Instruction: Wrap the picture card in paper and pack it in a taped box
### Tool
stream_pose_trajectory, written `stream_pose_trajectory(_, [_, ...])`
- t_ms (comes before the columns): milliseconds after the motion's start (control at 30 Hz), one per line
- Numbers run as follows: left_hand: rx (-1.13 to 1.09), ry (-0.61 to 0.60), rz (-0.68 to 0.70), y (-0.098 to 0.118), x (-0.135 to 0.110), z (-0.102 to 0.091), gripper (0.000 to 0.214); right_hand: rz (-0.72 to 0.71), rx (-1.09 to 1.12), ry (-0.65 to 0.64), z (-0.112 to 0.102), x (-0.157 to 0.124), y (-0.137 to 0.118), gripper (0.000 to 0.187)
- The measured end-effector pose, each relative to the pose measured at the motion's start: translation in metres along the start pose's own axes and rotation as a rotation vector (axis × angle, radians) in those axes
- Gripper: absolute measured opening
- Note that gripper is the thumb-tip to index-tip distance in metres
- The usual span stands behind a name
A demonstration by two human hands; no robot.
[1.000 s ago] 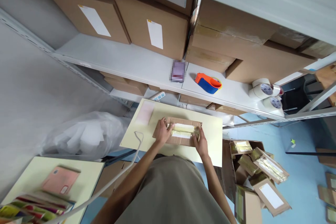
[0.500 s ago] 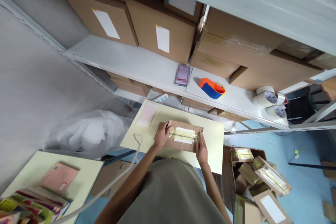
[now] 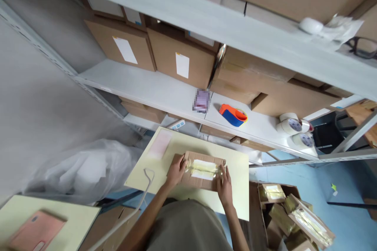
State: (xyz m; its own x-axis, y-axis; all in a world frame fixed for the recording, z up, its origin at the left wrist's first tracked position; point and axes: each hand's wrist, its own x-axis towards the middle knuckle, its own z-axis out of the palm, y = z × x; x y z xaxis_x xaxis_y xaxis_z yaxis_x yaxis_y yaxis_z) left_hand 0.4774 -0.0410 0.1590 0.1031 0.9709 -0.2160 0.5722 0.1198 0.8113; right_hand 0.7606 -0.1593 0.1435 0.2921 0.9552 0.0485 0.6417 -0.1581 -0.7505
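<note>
At the far left, a second pale bench [image 3: 73,219] carries a pink flat item [image 3: 35,233]. Just beyond it, crumpled clear plastic sheeting [image 3: 82,168] lies heaped on the floor against the grey wall. A white cable [image 3: 144,194] loops up from the person's body onto the near left edge of the main bench [image 3: 238,188], whose far left corner bears a faint pink sheet [image 3: 160,145].

The left hand [image 3: 176,170] rests on the left end of a flat cardboard parcel [image 3: 203,182] that lies in the middle of this bench; its fingers [image 3: 183,163] are curled over the parcel's edge, pressing on it. Across the parcel's top runs a white label under glossy yellowish tape [image 3: 203,167]. The right hand [image 3: 225,182] lies on the parcel's right end, fingers spread flat and pointing at the tape; whether they pinch anything cannot be told.

Behind the bench, a white shelf [image 3: 141,86] holds large cardboard cartons [image 3: 182,62] with white labels, a small blurred purple item [image 3: 202,100], then an orange and blue tape dispenser [image 3: 233,114], and farther right a cluster of tape rolls [image 3: 294,129]. Nothing stands between the hands and the parcel.

To the right of the bench, on the blue floor, an open carton [image 3: 256,211] is filled with similar taped parcels [image 3: 306,219]. High at the right, dark glasses [image 3: 363,47] sit on the upper shelf [image 3: 206,19].
</note>
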Motion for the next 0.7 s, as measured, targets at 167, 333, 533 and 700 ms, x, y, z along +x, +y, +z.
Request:
stream_pose_trajectory(167, [-0.041,0.225,0.191,0.035,0.022,-0.011,0.047,-0.118,-0.15,0.163,-0.039,0.045,-0.045,0.058])
stream_pose_trajectory(333, [-0.147,0.285,0.496,0.141,0.061,-0.025,0.036,-0.387,-0.281,0.333,-0.099,0.136,-0.131,0.055])
stream_pose_trajectory(533, [-0.186,0.272,0.717,0.242,0.081,-0.028,0.03,-0.339,-0.565,0.272,-0.121,0.231,-0.182,0.052])
stream_pose_trajectory(700, [-0.196,0.246,0.752,0.261,0.076,-0.028,0.029,-0.202,-0.76,0.107,-0.116,0.267,-0.193,0.052])
